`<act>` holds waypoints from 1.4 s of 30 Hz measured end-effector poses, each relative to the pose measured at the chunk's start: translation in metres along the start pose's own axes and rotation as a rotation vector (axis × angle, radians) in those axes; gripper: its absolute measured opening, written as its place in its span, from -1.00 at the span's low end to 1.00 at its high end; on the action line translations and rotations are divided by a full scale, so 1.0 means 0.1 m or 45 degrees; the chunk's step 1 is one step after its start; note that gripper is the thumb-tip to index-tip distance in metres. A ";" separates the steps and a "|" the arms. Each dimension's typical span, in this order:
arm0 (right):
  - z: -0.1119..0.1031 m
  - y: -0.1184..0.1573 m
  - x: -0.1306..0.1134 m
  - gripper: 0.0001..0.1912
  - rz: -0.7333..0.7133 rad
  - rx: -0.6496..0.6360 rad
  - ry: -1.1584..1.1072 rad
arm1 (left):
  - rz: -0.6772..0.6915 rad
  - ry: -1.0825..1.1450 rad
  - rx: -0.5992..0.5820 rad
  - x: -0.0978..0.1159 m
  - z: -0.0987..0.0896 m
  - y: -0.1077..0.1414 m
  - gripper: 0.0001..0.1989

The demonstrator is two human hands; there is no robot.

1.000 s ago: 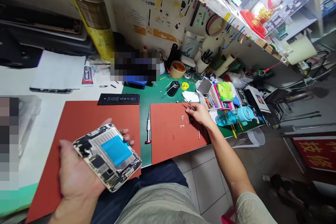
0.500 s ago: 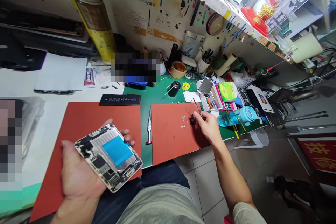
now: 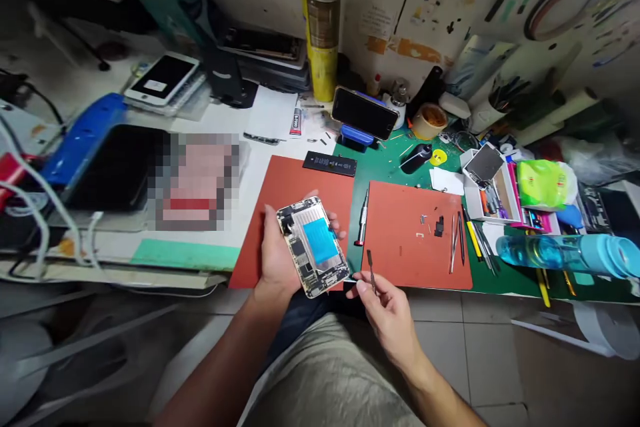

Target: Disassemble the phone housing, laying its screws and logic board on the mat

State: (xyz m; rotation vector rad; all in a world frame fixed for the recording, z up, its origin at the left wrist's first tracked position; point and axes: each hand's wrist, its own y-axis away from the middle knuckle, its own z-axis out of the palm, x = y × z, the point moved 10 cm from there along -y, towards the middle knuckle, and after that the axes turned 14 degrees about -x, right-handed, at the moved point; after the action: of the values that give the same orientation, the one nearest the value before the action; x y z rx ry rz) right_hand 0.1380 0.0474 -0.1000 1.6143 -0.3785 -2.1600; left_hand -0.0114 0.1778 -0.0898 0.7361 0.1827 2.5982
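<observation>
Fingers of right hand (image 3: 389, 312) pinch a slim tool (image 3: 371, 268), opened phone's (image 3: 312, 247) just left, slanting lengthwise in left hand (image 3: 279, 255)

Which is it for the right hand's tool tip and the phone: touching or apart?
Apart. The head view shows a strip of green mat between the phone and the tool tip.
</observation>
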 end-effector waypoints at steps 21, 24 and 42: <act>0.13 -0.20 0.00 -0.39 0.021 0.031 0.025 | -0.015 0.074 -0.084 -0.03 0.04 -0.01 -0.26; 0.14 -0.21 0.03 -0.38 0.036 0.014 0.019 | -0.009 0.093 -0.095 -0.03 0.05 0.00 -0.27; 0.12 -0.16 -0.06 -0.51 -0.080 0.104 0.113 | -0.020 0.148 -0.082 -0.04 0.06 0.02 -0.31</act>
State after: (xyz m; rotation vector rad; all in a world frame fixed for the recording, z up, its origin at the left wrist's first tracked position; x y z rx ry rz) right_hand 0.1259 0.0639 -0.0986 1.7826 -0.3989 -2.1350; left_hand -0.0063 0.1742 -0.0856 0.5596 0.1386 2.6206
